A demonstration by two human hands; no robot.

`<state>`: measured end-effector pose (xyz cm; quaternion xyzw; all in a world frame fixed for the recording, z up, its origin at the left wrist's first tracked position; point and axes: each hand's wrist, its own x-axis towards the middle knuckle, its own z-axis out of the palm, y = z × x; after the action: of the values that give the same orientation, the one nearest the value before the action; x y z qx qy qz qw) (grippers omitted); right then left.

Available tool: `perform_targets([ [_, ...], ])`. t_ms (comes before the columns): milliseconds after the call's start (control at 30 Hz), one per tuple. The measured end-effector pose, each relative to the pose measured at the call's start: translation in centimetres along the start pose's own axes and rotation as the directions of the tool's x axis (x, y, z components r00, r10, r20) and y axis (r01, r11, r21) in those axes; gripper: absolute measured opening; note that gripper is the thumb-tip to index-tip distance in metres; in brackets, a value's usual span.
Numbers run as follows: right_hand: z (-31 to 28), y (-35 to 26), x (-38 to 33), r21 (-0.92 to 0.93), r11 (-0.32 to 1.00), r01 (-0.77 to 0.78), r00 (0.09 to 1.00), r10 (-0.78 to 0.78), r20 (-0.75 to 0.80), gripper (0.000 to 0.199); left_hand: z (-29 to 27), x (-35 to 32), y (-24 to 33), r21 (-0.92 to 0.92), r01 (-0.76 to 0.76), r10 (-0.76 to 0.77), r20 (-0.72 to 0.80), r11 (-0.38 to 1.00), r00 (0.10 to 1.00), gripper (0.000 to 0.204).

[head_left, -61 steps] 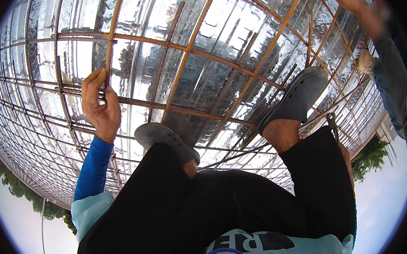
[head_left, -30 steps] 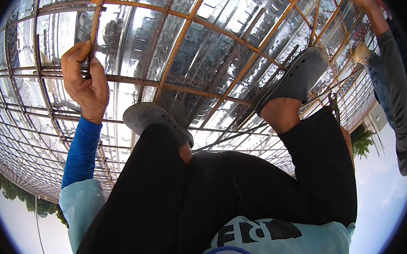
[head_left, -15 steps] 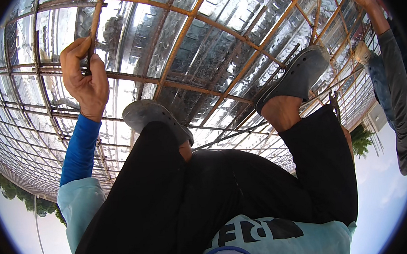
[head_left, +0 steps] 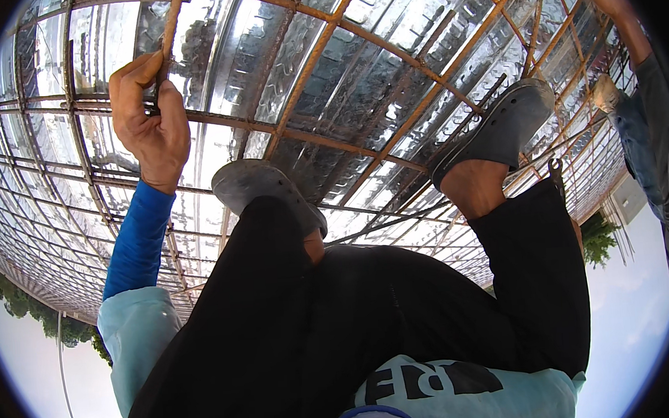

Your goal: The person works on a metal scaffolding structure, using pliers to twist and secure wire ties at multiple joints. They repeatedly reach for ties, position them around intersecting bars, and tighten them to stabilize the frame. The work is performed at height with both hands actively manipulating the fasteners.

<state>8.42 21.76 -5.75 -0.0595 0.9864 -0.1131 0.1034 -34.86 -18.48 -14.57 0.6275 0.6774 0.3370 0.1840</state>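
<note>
My left hand (head_left: 151, 128) is closed round a rusty rebar (head_left: 174, 26) at the upper left, thumb and fingers pinching it close to where it meets a crossing bar (head_left: 230, 123). Most of my right hand (head_left: 578, 228) is hidden behind my right knee; only a sliver of skin shows. Above that sliver, the metal head of what look like pincers (head_left: 556, 171) sticks up past the black trouser leg. Its handles and my fingers round them are out of sight. Under both hands spreads the rebar grid (head_left: 296, 85), over shiny ribbed metal decking (head_left: 327, 94).
My feet, in a left grey clog (head_left: 253, 185) and a right grey clog (head_left: 509, 118), stand on the grid. Loose bars (head_left: 396, 219) lie between them. At the far right another person's arm (head_left: 630, 34) reaches in, near a leg in jeans (head_left: 636, 137). Trees (head_left: 18, 297) stand beyond the edge.
The view has shifted slightly, so the grid and my legs sit further right. My left hand keeps its hold on the rebar. The pincers' head looks less spread than before.
</note>
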Motion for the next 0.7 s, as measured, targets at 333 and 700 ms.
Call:
perform_targets([
  [333, 0.5, -1.0, -1.3, 0.053, 0.988, -0.142, 0.989, 0.140, 0.042, 0.021, 0.1, 0.3, 0.5, -0.029, -0.005, 0.005, -0.015, 1.000, 1.000, 0.031],
  [700, -0.2, -10.8, -7.0, 0.273, 0.741, -0.614, 0.789, 0.576, 0.213, 0.026, 0.1, 0.1, 0.4, -0.111, 0.023, -0.030, -0.054, 0.994, 0.998, 0.033],
])
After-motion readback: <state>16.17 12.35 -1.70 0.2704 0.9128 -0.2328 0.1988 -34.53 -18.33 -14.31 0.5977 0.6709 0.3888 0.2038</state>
